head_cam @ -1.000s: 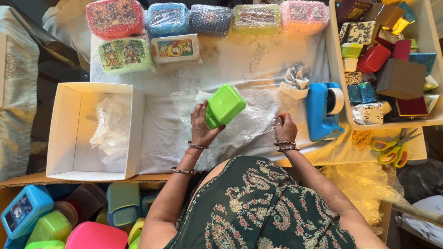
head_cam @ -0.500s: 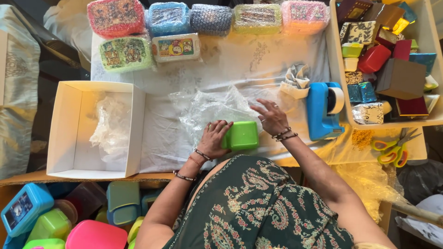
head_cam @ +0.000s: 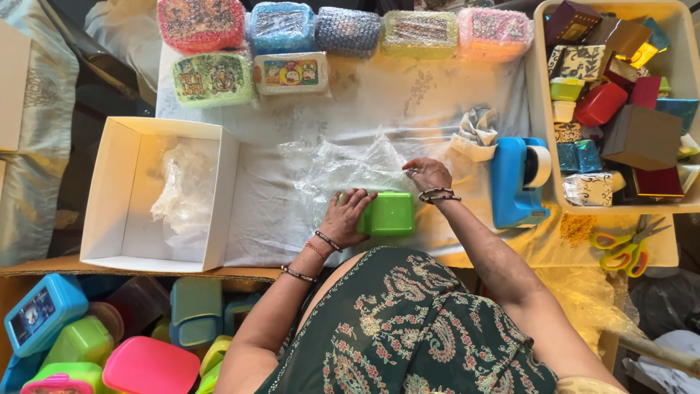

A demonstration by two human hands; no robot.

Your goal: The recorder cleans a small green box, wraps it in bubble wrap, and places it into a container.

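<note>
- A green plastic box [head_cam: 391, 214] is sitting on a sheet of clear bubble wrap [head_cam: 343, 171], near the front edge of a table draped in a white cloth [head_cam: 408, 91].
- The person's left hand [head_cam: 345, 218] is pressing against the box's left side, fingers spread flat over the lid and the wrap beside it; it is steadying the box rather than closing around it.
- The right hand [head_cam: 429, 174] is resting just behind the box on the far edge of the wrap, fingers drawn narrow and pinching the film.
- A blue tape dispenser [head_cam: 516, 181] is standing just right of that hand, with a crumpled white cloth [head_cam: 477, 133] behind it.
- An open white cardboard box [head_cam: 120, 193] is lying well to the left, holding loose clear wrap.
- 7 bubble-wrapped boxes [head_cam: 281, 29] are lining the far side of the table in 2 rows.
- A cream bin [head_cam: 541, 102] at right is holding small gift boxes in red, maroon, gold and blue.
- Scissors with green and orange handles [head_cam: 625, 248] are lying in front of the bin.
- Unwrapped plastic boxes [head_cam: 87, 339] in blue, green and pink are piling up below the table, at lower left.
</note>
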